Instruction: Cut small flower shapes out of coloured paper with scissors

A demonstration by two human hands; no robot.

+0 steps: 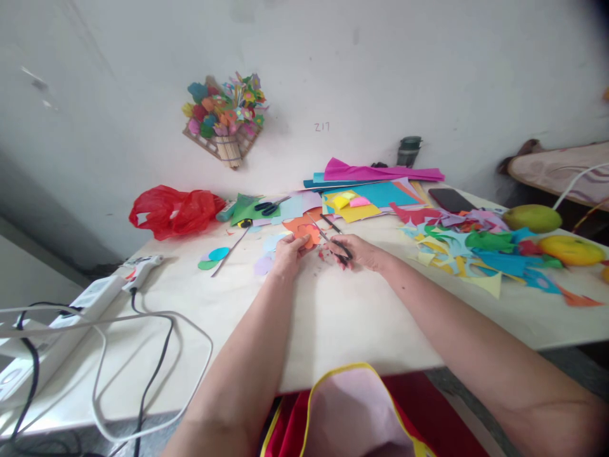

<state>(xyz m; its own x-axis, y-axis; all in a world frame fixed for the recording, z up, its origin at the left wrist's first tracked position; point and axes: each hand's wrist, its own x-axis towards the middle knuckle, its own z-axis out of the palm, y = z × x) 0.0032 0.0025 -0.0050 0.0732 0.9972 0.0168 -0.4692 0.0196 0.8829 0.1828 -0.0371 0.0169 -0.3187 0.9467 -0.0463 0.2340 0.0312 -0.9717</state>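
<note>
Near the middle of the table, my left hand (290, 252) pinches an orange paper flower shape (309, 236) between thumb and fingers. To its right, my right hand (354, 249) is closed round the black handles of a pair of scissors (341, 252). The scissor blades point up and left, at the right side of the orange paper. More orange paper (304, 218) lies just behind the flower shape. Pale blue and lilac paper pieces (263, 265) are beside my left hand. Small dark and red bits lie under the scissors.
Paper scraps (476, 247), mangoes (533, 218) and a phone (451, 200) are at the right. Coloured sheets (375, 193) and a dark cup (408, 151) stand behind. Left are a red plastic bag (174, 212), blue-handled scissors (269, 207), power strips (88, 304) and cables.
</note>
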